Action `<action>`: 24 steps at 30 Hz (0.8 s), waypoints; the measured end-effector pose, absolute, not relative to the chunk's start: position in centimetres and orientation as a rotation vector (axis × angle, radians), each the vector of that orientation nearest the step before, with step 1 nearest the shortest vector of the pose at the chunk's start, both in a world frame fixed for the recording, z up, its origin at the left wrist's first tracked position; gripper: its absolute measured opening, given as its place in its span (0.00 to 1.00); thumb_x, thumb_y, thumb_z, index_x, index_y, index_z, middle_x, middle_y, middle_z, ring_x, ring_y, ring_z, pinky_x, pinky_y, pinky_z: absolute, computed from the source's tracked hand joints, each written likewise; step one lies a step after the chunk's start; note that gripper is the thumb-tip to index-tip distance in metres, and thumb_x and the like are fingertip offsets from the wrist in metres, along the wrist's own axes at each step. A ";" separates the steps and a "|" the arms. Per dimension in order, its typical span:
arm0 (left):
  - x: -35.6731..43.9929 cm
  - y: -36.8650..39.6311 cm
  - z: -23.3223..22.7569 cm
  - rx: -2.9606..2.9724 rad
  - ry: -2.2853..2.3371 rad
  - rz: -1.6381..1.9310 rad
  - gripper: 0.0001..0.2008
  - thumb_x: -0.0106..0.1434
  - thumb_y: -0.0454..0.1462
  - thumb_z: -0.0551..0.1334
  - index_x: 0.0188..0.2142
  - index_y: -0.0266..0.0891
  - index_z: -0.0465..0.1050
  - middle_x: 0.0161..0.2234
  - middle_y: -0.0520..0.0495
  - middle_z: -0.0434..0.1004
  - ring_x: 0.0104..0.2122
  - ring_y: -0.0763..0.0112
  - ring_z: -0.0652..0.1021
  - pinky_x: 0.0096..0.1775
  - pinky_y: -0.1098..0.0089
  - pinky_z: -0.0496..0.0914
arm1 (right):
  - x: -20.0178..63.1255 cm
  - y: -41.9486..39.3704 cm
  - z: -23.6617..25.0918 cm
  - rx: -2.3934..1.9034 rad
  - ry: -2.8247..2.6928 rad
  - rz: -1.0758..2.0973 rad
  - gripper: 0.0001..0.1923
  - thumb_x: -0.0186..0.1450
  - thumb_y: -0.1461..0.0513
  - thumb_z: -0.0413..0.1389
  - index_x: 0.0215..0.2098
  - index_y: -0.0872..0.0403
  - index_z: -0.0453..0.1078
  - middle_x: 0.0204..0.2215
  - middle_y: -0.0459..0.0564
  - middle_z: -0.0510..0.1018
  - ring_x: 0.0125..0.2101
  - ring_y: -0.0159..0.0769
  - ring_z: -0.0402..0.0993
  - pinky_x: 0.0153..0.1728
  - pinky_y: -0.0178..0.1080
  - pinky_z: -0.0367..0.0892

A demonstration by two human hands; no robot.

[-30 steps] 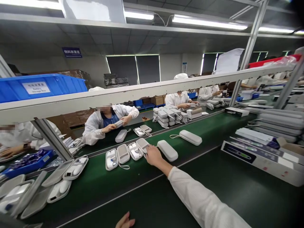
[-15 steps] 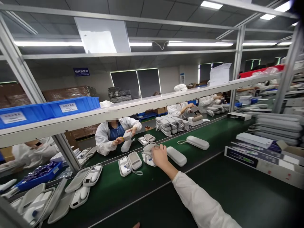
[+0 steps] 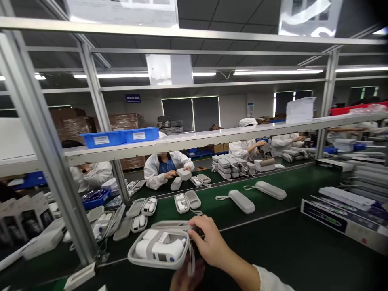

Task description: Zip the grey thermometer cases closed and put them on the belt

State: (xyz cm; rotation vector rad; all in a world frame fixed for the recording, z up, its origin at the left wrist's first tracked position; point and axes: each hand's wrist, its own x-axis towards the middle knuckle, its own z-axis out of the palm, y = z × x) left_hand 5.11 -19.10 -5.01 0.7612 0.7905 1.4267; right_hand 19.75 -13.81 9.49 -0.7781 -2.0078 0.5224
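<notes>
An open light-grey zip case (image 3: 133, 262) is up close at the lower middle, tilted toward me. In it lies a white handheld device with a small dark display, perhaps a thermometer (image 3: 169, 249), under a grey elastic band. My right hand (image 3: 209, 239) pinches the case at its right rim, with thumb and fingers closed on the edge. Below the case, beside its hanging wrist strap (image 3: 191, 260), my left hand (image 3: 188, 275) is smeared by motion and partly hidden, so its grip does not show.
On the green conveyor belt (image 3: 209, 202) lie another open case (image 3: 182, 203) and two closed grey cases (image 3: 241, 201). More open cases are at left near a metal post (image 3: 57, 161). Printed boxes (image 3: 336, 226) stand at right. A co-worker (image 3: 166, 167) handles a case across the belt.
My right hand has lifted the open case off the belt and brought it close. My left hand has come in under it. The view has shifted left.
</notes>
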 end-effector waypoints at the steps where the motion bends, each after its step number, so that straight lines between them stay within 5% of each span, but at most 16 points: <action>1: 4.5 -19.4 -4.5 0.687 0.669 1.523 0.24 0.52 0.54 0.71 0.44 0.44 0.82 0.46 0.39 0.82 0.50 0.47 0.79 0.58 0.49 0.67 | 19.5 -14.2 9.0 -0.733 -2.016 0.607 0.04 0.69 0.61 0.54 0.40 0.49 0.71 0.33 0.46 0.75 0.34 0.38 0.68 0.36 0.40 0.61; 6: 1.6 -20.6 -2.0 0.527 0.392 1.665 0.15 0.62 0.46 0.66 0.46 0.45 0.82 0.51 0.44 0.80 0.58 0.55 0.74 0.64 0.55 0.59 | 18.3 -15.2 6.6 -0.564 -2.151 0.694 0.07 0.69 0.64 0.52 0.37 0.50 0.72 0.36 0.49 0.73 0.35 0.38 0.70 0.35 0.38 0.67; 11: 0.8 -21.0 -1.2 0.405 0.394 1.730 0.18 0.65 0.49 0.62 0.49 0.43 0.80 0.49 0.43 0.82 0.52 0.58 0.78 0.58 0.58 0.68 | 17.9 -15.6 5.1 -0.427 -2.384 0.425 0.10 0.70 0.66 0.48 0.40 0.50 0.71 0.40 0.52 0.74 0.41 0.42 0.69 0.42 0.44 0.68; 14: 0.8 -21.1 -0.8 0.280 0.477 1.809 0.17 0.65 0.44 0.64 0.51 0.42 0.77 0.47 0.43 0.82 0.47 0.60 0.81 0.51 0.64 0.73 | 18.0 -15.6 4.0 -0.326 -2.365 0.431 0.12 0.70 0.65 0.50 0.51 0.49 0.66 0.52 0.57 0.71 0.46 0.44 0.69 0.47 0.48 0.68; 17: 0.7 -21.2 -0.1 0.220 0.610 1.899 0.20 0.62 0.38 0.68 0.53 0.40 0.74 0.46 0.43 0.82 0.45 0.62 0.81 0.48 0.66 0.74 | 17.9 -15.5 2.7 -0.336 -2.167 0.553 0.29 0.66 0.63 0.54 0.63 0.49 0.52 0.65 0.62 0.55 0.47 0.44 0.70 0.48 0.49 0.69; 20: 0.9 -21.2 0.2 0.305 0.729 1.872 0.24 0.57 0.34 0.72 0.53 0.37 0.73 0.44 0.43 0.82 0.43 0.62 0.81 0.46 0.66 0.74 | 17.5 -15.1 1.6 -0.412 -2.038 0.687 0.33 0.66 0.62 0.54 0.66 0.49 0.48 0.60 0.61 0.61 0.41 0.40 0.71 0.45 0.48 0.70; 24: 1.5 -21.3 0.1 0.477 0.909 1.757 0.26 0.50 0.35 0.76 0.48 0.33 0.74 0.41 0.40 0.82 0.41 0.58 0.81 0.45 0.62 0.74 | 17.3 -13.8 1.3 -0.594 -1.932 0.751 0.20 0.68 0.61 0.50 0.58 0.51 0.59 0.44 0.54 0.73 0.36 0.39 0.71 0.41 0.45 0.69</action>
